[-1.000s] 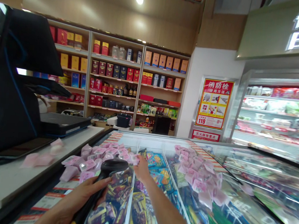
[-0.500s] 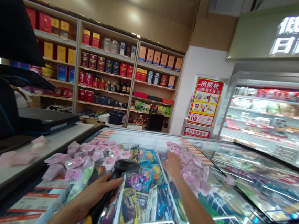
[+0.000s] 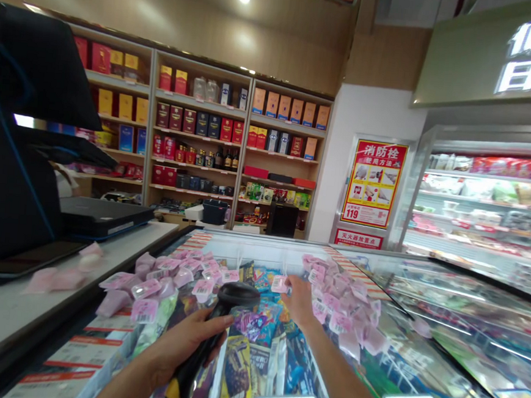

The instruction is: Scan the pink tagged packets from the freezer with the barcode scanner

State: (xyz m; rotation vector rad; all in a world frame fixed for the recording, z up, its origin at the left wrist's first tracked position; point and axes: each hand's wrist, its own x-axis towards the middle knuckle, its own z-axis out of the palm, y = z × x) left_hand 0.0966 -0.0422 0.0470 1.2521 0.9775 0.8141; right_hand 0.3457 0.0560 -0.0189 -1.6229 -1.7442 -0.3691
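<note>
My left hand point(image 3: 199, 338) is wrapped round the handle of a black and yellow barcode scanner point(image 3: 238, 294), its head raised over the freezer. In my right hand point(image 3: 298, 300) a small pink cup with a barcode label point(image 3: 279, 283) is pinched, label facing me, a short way right of the scanner head. One heap of similar pink cups point(image 3: 167, 277) lies on the left side of the glass. A second heap of pink cups point(image 3: 344, 303) lies to the right, beside my right wrist. Below the scanner, packaged ice creams point(image 3: 245, 369) show inside the freezer.
A white counter point(image 3: 3, 319) with a dark checkout machine point(image 3: 24, 161) stands at left, a few blurred pink cups point(image 3: 64, 275) on it. Another glass-topped freezer point(image 3: 458, 318) extends right. Shelves of boxes point(image 3: 198, 120) line the back wall.
My right hand has lifted a pink cup from the right heap and brought it left towards the scanner. The left hand keeps its grip on the scanner. The view has shifted slightly.
</note>
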